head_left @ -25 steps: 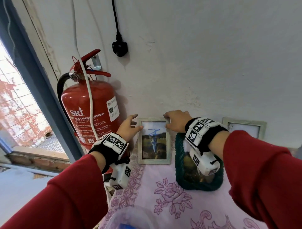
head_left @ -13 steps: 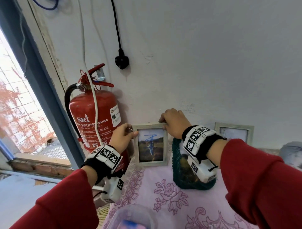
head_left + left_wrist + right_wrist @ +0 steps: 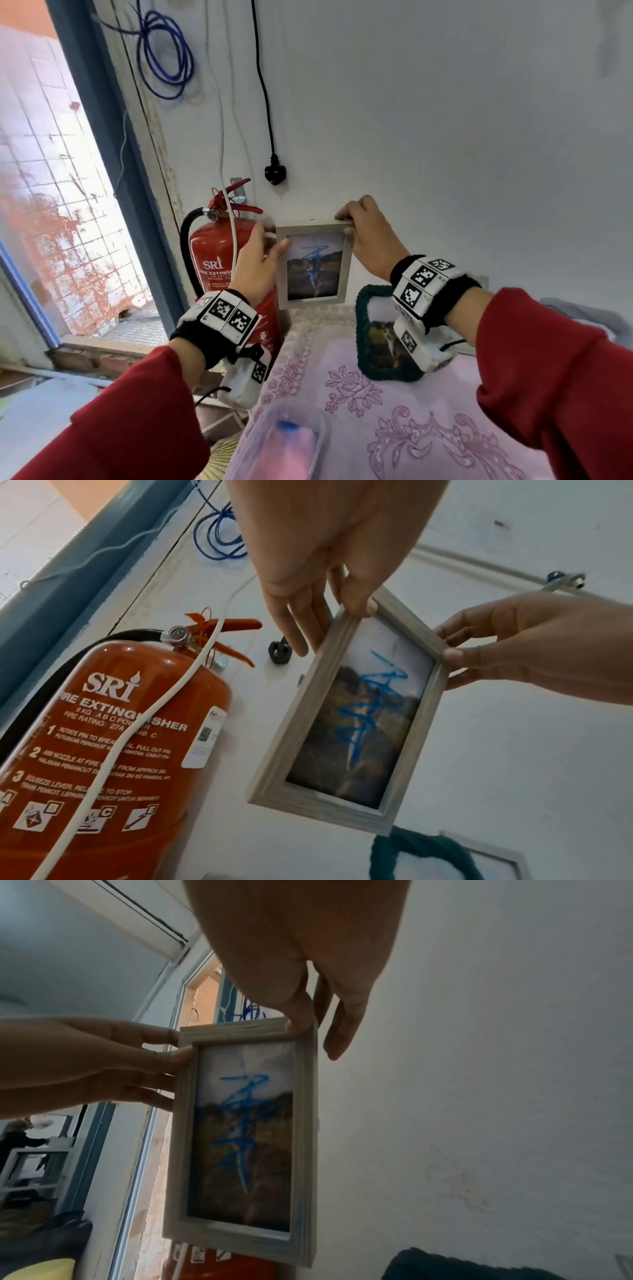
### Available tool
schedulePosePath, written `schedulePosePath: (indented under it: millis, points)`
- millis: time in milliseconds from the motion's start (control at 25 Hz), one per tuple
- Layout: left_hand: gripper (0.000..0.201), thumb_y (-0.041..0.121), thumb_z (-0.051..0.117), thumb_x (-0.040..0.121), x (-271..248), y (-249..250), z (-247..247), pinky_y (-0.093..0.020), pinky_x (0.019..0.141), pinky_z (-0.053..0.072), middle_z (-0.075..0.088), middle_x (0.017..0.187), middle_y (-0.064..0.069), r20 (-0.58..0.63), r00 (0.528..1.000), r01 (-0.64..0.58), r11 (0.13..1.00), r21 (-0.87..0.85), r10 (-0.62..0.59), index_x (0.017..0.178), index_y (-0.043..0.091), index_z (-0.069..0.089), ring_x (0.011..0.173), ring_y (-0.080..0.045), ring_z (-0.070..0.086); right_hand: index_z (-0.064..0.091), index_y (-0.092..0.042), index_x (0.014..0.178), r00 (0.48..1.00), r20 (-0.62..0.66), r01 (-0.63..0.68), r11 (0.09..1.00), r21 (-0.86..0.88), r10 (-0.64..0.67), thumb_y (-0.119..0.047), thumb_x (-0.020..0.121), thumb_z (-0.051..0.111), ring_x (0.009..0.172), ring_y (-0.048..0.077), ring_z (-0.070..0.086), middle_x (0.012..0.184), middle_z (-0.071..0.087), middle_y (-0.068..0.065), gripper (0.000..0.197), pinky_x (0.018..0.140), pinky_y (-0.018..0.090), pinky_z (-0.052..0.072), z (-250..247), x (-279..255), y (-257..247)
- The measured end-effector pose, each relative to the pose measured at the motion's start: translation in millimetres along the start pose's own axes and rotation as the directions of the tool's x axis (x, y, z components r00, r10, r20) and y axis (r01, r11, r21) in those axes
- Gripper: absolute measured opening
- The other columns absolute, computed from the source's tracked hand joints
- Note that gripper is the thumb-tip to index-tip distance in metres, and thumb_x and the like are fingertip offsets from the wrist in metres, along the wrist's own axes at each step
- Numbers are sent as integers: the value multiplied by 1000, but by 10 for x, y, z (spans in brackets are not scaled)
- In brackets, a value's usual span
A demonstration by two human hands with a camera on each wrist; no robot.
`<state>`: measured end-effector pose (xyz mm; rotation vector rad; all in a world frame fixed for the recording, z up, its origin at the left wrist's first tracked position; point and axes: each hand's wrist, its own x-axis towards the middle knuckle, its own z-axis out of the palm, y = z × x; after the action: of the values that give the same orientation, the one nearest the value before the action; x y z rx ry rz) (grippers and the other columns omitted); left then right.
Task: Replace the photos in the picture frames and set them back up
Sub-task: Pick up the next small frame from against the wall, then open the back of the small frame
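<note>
A light wooden picture frame (image 3: pixel 313 265) holds a landscape photo with a blue scribble across it. It hangs upright above the table's back edge, close to the wall. My left hand (image 3: pixel 275 240) pinches its upper left edge, thumb on the front (image 3: pixel 335 615). My right hand (image 3: pixel 346 222) pinches the top right corner (image 3: pixel 315 1031). The wrist views show the frame (image 3: pixel 346 723) (image 3: pixel 240 1137) clear of any surface. A green crocheted frame (image 3: pixel 380 339) with a photo stands on the table under my right wrist. Another pale frame (image 3: pixel 493 859) leans on the wall behind it.
A red fire extinguisher (image 3: pixel 219 260) stands just left of the held frame, with a white cable over it. A black plug (image 3: pixel 275 173) dangles on the wall above. The table's pink floral cloth (image 3: pixel 411 428) carries a clear plastic tub (image 3: pixel 284 442) at the front. An open doorway lies left.
The wooden frame stood against the wall on the table; now both hands have lifted it off. My left hand went from reaching to pinching its edge.
</note>
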<state>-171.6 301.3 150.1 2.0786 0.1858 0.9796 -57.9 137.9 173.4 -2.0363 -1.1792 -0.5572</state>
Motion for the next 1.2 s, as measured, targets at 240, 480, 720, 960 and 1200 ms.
schedulePosePath:
  millis: [240,480,720,960,1200]
  points:
    - [26,15,47,95,-373,489,-58,-46,93,49,60,108,-19,-17,999,-50,989,-138,48,119,2,45,97,-25,58,55,-2,115,997,-77,-24,997,67,30,6,91,44,100,26,52,113,42,16,27,94,30,43,-407,-358,-287]
    - [25,14,47,96,-744,700,98,-26,80,53,62,97,-3,-18,1000,14,962,-271,-19,117,2,48,90,-12,62,48,-12,127,968,-177,-121,950,289,177,-12,95,50,77,7,50,109,47,6,32,71,4,40,-689,-926,-369]
    - [16,18,50,95,-1145,612,375,-23,64,53,65,84,3,41,989,147,895,-420,-143,108,11,54,72,-5,64,41,-26,116,881,63,-381,625,681,469,-27,97,46,83,10,63,89,60,0,20,69,20,51,-549,-1792,-242]
    - [18,17,50,94,-1607,462,666,-20,55,54,66,87,-3,163,940,340,785,-518,-299,109,7,56,70,-8,65,45,-29,105,791,267,-485,299,822,551,-28,99,40,90,11,66,103,63,4,8,76,27,55,-381,-2512,-110]
    - [14,20,52,93,-1892,454,842,-28,61,54,70,89,-7,239,917,398,746,-534,-319,103,12,59,73,-13,67,50,-33,103,721,274,-513,224,828,636,-33,97,44,93,24,68,101,70,6,9,83,42,54,-360,-2900,-89]
